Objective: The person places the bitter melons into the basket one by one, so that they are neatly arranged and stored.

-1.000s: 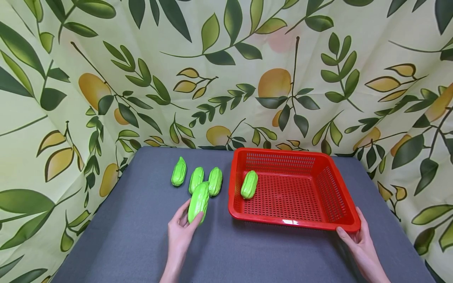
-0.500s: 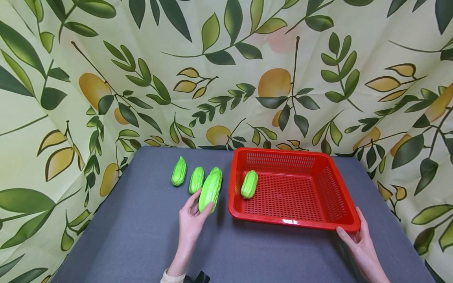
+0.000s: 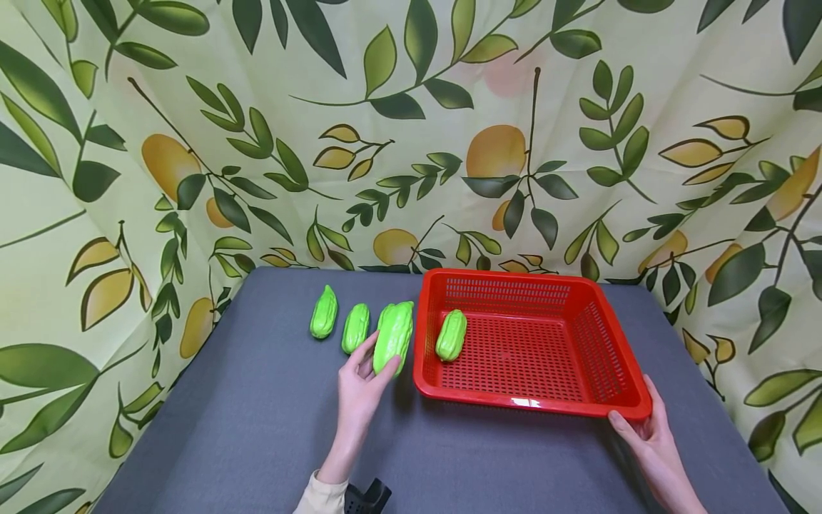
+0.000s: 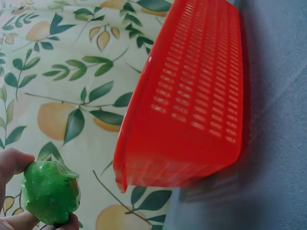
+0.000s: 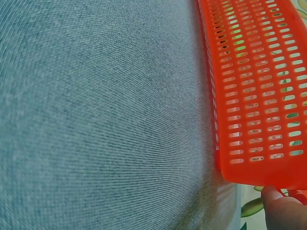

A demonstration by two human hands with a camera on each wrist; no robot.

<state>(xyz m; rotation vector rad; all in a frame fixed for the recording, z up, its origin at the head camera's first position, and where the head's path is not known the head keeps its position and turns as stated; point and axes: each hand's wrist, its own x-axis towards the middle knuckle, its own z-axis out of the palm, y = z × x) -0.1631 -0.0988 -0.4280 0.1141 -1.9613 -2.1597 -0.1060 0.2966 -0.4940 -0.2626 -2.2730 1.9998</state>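
My left hand (image 3: 362, 385) grips a bright green, ridged bitter melon (image 3: 396, 343) between thumb and fingers, above the table and just left of the red basket (image 3: 514, 407). In the left wrist view this bitter melon (image 4: 50, 192) shows end-on, fingertips around it. Behind it, another bitter melon on the table is mostly hidden. Two more, a middle bitter melon (image 3: 356, 328) and a far-left one with a pointed tip (image 3: 324, 313), lie nearby. One bitter melon (image 3: 452, 335) lies inside the basket at its left. My right hand (image 3: 648, 435) holds the basket's near right corner, thumb on the rim.
The slatted plastic basket stands on a grey cloth-covered table (image 3: 257, 428). A leaf-and-fruit patterned curtain (image 3: 411, 143) hangs along the back and both sides. The basket's raised wall (image 4: 201, 86) faces my left hand.
My left hand has carried the bitter melon right and away from me, toward the basket's left rim, now over the nearest lying one. My right hand and the basket stay in place.
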